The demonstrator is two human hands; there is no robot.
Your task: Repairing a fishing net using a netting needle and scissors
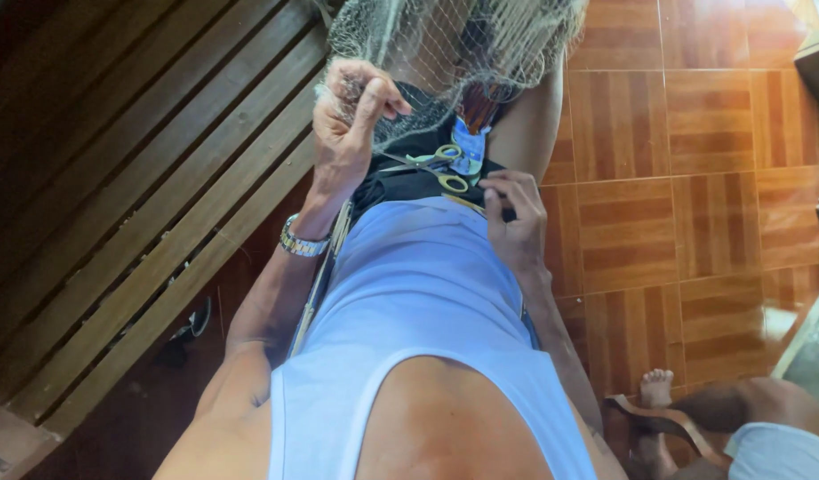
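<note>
head view: left hand (351, 120) raised just left of the scissors (438, 167), fingers pinched together on fine grey net (454, 40). scissors with yellow-green handles lying on the lap, under the net's hanging edge. right hand (514, 218) just right of the scissors, fingers curled on dark cloth (400, 182), clamped or not, cannot tell.

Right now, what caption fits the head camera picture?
Left hand pinches fishing net; right hand rests beside scissors on lap.

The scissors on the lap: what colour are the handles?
Yellow-green handles on the scissors, in the head view.
</note>
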